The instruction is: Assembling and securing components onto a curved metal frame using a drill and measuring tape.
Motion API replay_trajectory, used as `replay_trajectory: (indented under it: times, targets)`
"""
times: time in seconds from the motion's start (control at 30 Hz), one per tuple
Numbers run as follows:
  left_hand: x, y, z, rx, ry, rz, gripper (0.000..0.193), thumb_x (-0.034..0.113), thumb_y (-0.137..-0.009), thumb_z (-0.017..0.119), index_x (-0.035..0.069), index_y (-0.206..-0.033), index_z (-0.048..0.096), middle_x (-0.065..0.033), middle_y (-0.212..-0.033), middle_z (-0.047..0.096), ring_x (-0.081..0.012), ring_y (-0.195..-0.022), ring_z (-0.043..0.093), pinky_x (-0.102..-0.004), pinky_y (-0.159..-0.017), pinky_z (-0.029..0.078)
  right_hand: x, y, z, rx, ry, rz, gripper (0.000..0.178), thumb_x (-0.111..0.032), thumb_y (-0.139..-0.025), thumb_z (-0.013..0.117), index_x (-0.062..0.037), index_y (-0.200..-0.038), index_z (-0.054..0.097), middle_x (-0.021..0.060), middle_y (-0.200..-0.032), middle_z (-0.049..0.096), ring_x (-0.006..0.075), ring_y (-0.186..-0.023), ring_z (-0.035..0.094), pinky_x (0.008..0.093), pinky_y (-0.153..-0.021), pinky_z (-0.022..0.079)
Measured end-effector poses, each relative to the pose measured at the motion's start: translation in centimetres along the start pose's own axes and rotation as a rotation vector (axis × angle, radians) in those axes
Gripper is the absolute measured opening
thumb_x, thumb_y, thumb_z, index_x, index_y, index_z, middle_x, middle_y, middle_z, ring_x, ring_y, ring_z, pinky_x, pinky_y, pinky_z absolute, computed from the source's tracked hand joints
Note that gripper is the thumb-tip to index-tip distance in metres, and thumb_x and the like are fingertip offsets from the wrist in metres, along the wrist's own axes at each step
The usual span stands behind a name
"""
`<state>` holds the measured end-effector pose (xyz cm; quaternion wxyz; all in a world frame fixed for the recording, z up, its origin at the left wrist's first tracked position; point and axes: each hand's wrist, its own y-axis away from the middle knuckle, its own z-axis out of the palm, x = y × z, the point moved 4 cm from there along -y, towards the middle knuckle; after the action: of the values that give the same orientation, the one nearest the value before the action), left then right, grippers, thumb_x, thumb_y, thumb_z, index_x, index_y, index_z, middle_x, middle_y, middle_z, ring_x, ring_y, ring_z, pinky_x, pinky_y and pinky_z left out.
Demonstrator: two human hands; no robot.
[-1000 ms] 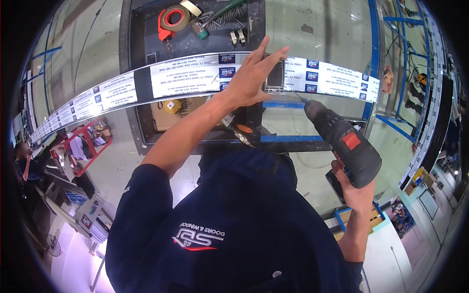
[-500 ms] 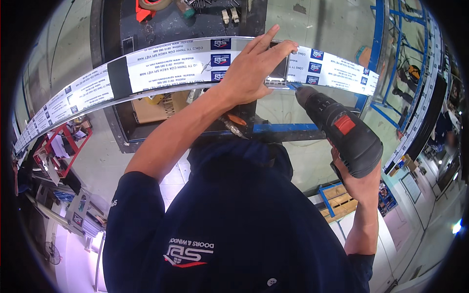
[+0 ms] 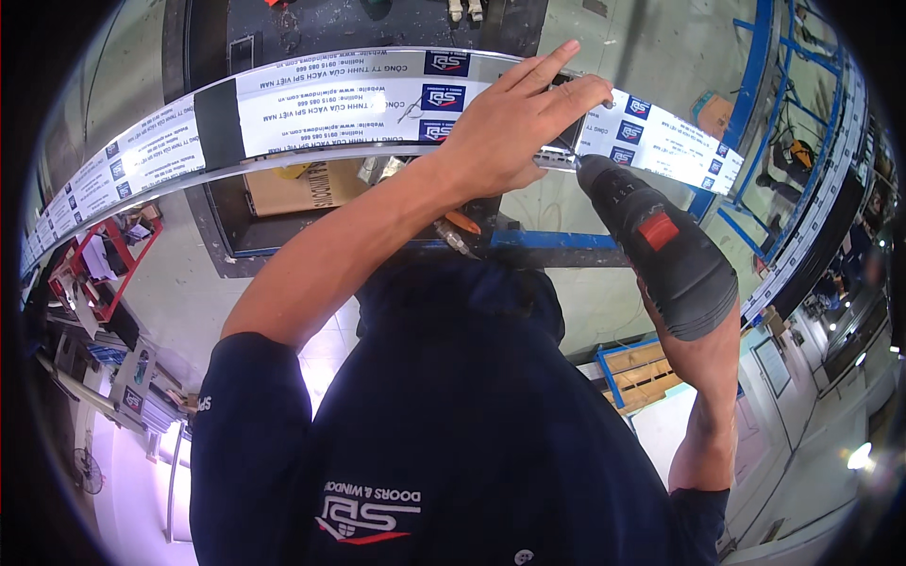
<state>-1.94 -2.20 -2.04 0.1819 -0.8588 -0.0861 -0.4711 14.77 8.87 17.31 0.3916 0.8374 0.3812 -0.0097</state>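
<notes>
A long aluminium profile (image 3: 321, 108) wrapped in white and blue printed film runs across in front of me, bent by the lens. My left hand (image 3: 517, 127) grips it right of the middle, its fingers reaching over the top and the thumb at the near edge. Beside those fingers is a dark rectangular gap with shiny metal edges (image 3: 569, 130). In my right hand (image 3: 703, 354) is a black cordless drill (image 3: 665, 250) with a red patch. Its chuck points at the profile's near edge, close to my left thumb. The bit's tip is too small to make out.
Under the profile stands a dark workbench (image 3: 330, 33) with a cardboard piece (image 3: 297, 193) in its open bay. An orange-handled tool (image 3: 462, 224) lies near my body. A blue metal frame (image 3: 557, 241) spans the right part. Left stands a red rack (image 3: 113, 259).
The view has shifted, so bench and profile sit differently in it. The drill's chuck remains close to the profile's near edge. My left hand keeps its grip beside the gap.
</notes>
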Motion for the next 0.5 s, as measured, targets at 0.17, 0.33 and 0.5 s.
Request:
replay_trajectory:
  times: [0.17,0.33,0.5]
  targets:
    - [-0.3,0.0,0.2,0.029,-0.028,-0.001,0.085,0.009,-0.072,0.087,0.011,-0.148,0.049,-0.0035,-0.154,0.056,-0.0377,-0.156,0.032,-0.0503,-0.124,0.033,-1.6,-0.8,-0.7,0.012,0.065,-0.034,0.035,0.000,-0.075,0.075,0.0019,-0.109,0.069,0.0213,-0.084,0.071,0.0403,-0.075,0.069,0.0386,-0.071,0.054]
    - [-0.4,0.0,0.2,0.000,-0.023,-0.016,0.084,0.012,-0.073,0.088,0.012,-0.148,0.049,-0.0028,-0.154,0.056,-0.0366,-0.156,0.032,-0.0502,-0.125,0.033,-1.0,-0.8,-0.4,-0.006,0.097,-0.049,0.038,0.000,-0.074,0.077,0.0015,-0.110,0.068,0.0204,-0.088,0.071,0.0384,-0.081,0.070,0.0394,-0.076,0.054]
    - [-0.6,0.0,0.3,0.039,-0.056,0.007,0.084,0.015,-0.074,0.089,0.014,-0.148,0.048,-0.0018,-0.153,0.057,-0.0352,-0.156,0.033,-0.0501,-0.124,0.034,0.6,0.1,-0.3,0.041,0.052,0.034,0.040,0.001,-0.072,0.079,0.0010,-0.111,0.067,0.0224,-0.096,0.071,0.0411,-0.086,0.068,0.0424,-0.080,0.054]
